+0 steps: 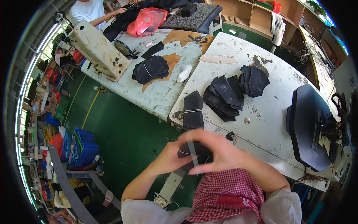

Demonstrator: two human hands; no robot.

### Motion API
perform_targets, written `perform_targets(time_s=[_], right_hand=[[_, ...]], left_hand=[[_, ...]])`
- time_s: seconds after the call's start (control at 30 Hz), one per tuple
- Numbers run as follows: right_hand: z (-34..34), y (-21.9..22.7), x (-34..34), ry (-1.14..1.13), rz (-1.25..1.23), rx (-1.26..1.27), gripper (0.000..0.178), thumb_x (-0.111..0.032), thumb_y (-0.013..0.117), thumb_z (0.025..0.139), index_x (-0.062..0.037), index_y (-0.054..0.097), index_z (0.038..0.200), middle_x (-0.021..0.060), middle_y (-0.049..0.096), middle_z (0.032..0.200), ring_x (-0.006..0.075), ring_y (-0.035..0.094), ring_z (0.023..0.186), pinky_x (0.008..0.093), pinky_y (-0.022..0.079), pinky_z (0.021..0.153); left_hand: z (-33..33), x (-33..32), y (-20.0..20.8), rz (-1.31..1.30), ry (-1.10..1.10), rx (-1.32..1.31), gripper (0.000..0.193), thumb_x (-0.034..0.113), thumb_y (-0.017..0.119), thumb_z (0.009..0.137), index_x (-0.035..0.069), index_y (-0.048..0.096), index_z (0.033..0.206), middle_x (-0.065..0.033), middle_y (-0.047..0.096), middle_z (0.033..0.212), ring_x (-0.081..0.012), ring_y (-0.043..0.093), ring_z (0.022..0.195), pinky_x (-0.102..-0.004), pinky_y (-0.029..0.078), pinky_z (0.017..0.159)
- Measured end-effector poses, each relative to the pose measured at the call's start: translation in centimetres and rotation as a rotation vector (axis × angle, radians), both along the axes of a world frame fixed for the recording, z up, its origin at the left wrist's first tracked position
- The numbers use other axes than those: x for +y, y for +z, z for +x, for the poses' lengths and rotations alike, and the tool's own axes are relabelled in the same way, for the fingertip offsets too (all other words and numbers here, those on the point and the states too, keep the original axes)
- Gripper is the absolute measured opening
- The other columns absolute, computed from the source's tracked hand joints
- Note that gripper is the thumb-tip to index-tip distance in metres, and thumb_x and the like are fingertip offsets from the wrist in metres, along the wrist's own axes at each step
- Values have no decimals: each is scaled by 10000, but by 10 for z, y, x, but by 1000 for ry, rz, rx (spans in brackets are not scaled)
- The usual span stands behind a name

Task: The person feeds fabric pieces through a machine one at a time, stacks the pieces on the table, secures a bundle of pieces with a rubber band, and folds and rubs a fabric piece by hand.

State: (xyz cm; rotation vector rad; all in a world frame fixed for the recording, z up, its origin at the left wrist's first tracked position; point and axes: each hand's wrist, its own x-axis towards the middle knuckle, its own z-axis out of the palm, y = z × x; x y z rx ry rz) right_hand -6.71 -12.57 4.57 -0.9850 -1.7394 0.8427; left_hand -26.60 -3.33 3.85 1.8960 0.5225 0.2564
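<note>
My left hand is closed around a bundle of black cut pieces, held above the floor just off the table's near edge. My right hand curves over the same bundle, thumb and fingers apart. Between them runs a pale, see-through band, blurred by motion, crossing in front of the bundle. Just beyond my hands, a black stack tied with a thin band rests on the white table. Farther right lie a fanned pile of black pieces and another pile.
A banded black stack and a sewing machine occupy the adjoining table. A dark machine housing stands at right. A ruler runs along the near edge. Blue baskets sit on the floor. Another person works at far left.
</note>
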Motion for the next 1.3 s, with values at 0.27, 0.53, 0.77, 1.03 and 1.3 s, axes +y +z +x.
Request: perform_targets(time_s=[0.27, 0.53, 0.77, 1.03, 1.3], right_hand=[[-10, 8, 24, -10, 52, -233, 691, -205, 889, 606, -84, 586, 1215, 123, 573, 1158, 330, 526, 1153, 394, 440, 964], [29, -22, 77, -474, 105, -449, 117, -103, 676, 786, -113, 632, 895, 58, 571, 903, 257, 581, 943, 378, 423, 802], [21, -62, 107, -452, 239, -1106, 157, -178, 676, 765, -78, 660, 885, 56, 623, 887, 228, 602, 932, 376, 445, 811], [8, -12, 38, -215, -51, -120, 187, -122, 706, 810, -36, 630, 957, 92, 622, 825, 234, 620, 771, 364, 462, 767], [86, -47, -72, -795, -61, -196, 57, -70, 705, 860, -69, 676, 909, 59, 595, 706, 192, 555, 588, 321, 440, 551]], left_hand=[[-3, 51, -5, -157, 16, 6, 318, 51, 805, 738, 27, 584, 967, -65, 669, 921, -113, 626, 864, -276, 500, 777], [0, 139, -8, -175, 317, 67, 537, 131, 845, 712, -37, 623, 1170, -102, 716, 1044, -151, 684, 892, -301, 543, 831], [25, 121, -63, 975, 632, -40, 549, 228, 760, 757, 10, 582, 1228, -187, 552, 1241, -380, 504, 1174, -480, 395, 1005], [26, 4, -62, 190, 454, -224, 557, 145, 677, 865, -45, 481, 1351, -234, 588, 1253, -360, 595, 1167, -399, 453, 980], [70, -70, -12, 116, -218, -166, 804, 107, 564, 963, 83, 46, 1577, -306, 542, 1335, -402, 638, 1114, -367, 484, 948]])
